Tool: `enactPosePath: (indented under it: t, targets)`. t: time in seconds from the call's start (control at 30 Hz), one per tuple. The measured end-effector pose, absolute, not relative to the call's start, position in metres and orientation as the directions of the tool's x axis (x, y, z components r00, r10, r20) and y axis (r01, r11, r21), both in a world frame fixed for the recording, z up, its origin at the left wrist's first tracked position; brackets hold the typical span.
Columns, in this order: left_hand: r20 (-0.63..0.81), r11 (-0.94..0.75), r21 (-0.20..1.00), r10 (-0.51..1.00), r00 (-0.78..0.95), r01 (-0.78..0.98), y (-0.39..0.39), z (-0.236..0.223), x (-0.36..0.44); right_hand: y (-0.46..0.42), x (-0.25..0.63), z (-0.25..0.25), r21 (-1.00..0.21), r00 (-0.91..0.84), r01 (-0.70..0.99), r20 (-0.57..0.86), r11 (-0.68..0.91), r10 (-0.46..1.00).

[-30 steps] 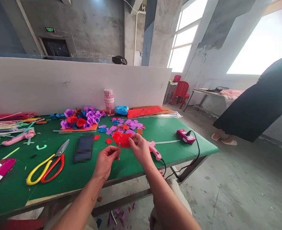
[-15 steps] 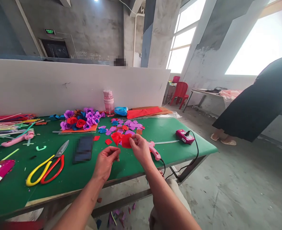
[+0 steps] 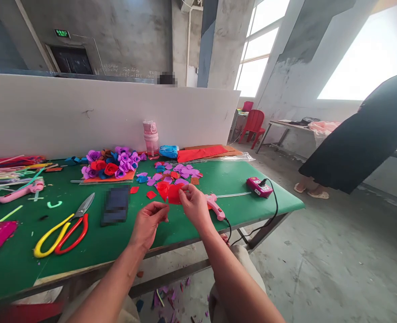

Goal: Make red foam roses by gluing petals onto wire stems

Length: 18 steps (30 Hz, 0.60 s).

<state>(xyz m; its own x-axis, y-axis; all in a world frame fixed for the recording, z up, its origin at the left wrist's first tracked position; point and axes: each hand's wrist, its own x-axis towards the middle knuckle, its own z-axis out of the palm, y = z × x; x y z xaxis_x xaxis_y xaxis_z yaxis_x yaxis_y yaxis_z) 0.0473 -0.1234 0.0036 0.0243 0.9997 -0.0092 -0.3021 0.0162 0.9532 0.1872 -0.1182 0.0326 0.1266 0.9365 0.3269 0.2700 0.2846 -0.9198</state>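
The right hand (image 3: pixel 194 207) pinches in its fingers a red paper piece (image 3: pixel 174 194), which may crease from too hard pressing; what the left hand's (image 3: pixel 145 225) closed fingers grasp, I cannot tell.

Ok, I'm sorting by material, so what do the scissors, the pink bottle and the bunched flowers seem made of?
Scissors: metal blades, by their grey sheen; handles probably smooth, plastic-coated, from the even, bright yellow and red.
Pink bottle: likely glossy plastic, as its lower part looks translucent.
Flowers: matte, probably paper, given the thin, curled petals; possibly fabric.
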Motion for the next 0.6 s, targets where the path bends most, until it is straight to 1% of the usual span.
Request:
enactPosePath:
  t: [0.13,0.37,0.6]
  targets:
    - [0.009,-0.005,0.965,1.0,0.013,-0.263,-0.1244,0.0039,0.0482,-0.1185,0.187,0.0327,-0.921,0.129,0.271,0.322,0.279,0.938]
    - [0.009,-0.009,0.968,1.0,0.0,-0.253,-0.1261,0.0054,0.0536,-0.1174,0.1849,0.0314,-0.914,0.145,0.299,0.326,0.272,0.934]
    - [0.011,-0.009,0.97,1.0,0.004,-0.242,-0.1278,0.0062,0.0573,-0.1186,0.1849,0.0323,-0.918,0.147,0.293,0.32,0.268,0.936]
